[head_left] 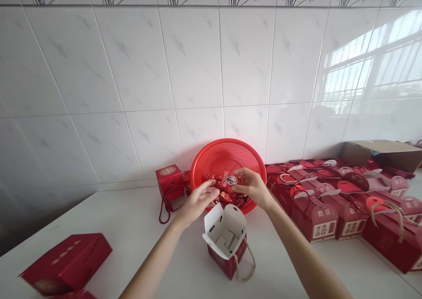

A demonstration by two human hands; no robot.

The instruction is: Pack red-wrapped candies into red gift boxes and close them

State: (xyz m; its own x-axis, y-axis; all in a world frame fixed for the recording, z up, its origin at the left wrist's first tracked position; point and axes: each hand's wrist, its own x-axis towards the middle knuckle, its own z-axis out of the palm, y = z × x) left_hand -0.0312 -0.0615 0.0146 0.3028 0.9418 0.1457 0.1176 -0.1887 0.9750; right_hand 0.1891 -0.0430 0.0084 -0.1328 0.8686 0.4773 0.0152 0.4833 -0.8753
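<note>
A red plastic basket (211, 151) is tilted against the wall, with red-wrapped sweets (226, 197) lying in its lower part. My right hand (252, 187) pinches a red and white sweet packet (230, 180) with dark lettering, just over the pile. Opposite it, my left hand (199, 200) reaches to the basket's near left side, fingers apart, and I see nothing held in it. Between my forearms stands an open red gift box (221, 261) with its white flaps up and a rope handle (252, 266) hanging to the right. Its white folded bottom shows inside.
Rows of red gift boxes (314, 217) fill the right side, with a brown cardboard box (389, 151) behind them. Left of the basket is a small red box (169, 176) with a cord. Another red box (67, 261) lies front left. A tiled wall (198, 70) closes the back.
</note>
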